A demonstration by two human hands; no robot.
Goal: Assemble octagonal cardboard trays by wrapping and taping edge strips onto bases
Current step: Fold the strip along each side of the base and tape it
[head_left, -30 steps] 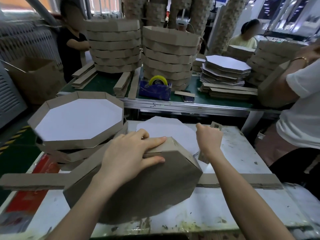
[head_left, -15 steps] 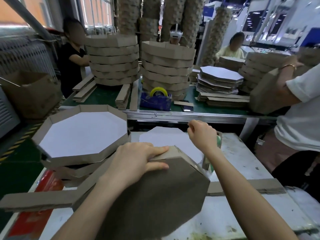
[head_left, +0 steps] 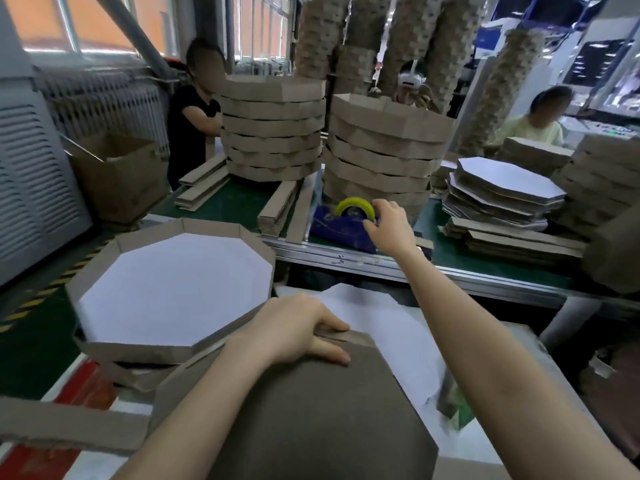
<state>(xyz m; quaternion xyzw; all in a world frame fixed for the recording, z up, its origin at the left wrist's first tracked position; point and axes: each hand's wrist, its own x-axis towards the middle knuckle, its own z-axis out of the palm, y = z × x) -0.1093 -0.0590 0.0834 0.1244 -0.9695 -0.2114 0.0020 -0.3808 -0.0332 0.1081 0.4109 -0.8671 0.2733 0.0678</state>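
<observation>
Already, finished trays [head_left: 173, 289] stack at centre left. At lower centre, the left grip [head_left: 298, 332], fingers flat, presses the edge strip [head_left: 360, 340] onto the upturned base [head_left: 311, 427]; taping seemingly remains. Further right, the right grip [head_left: 388, 223] meets the tape roll [head_left: 355, 205]; whether it pinches, I cannot tell.

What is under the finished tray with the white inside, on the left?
Under the finished tray the brown edges of more trays show. Their number and insides are covered.

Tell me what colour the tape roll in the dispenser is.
Yellow: the tape roll sits in a blue dispenser, shown in the head view.
</observation>
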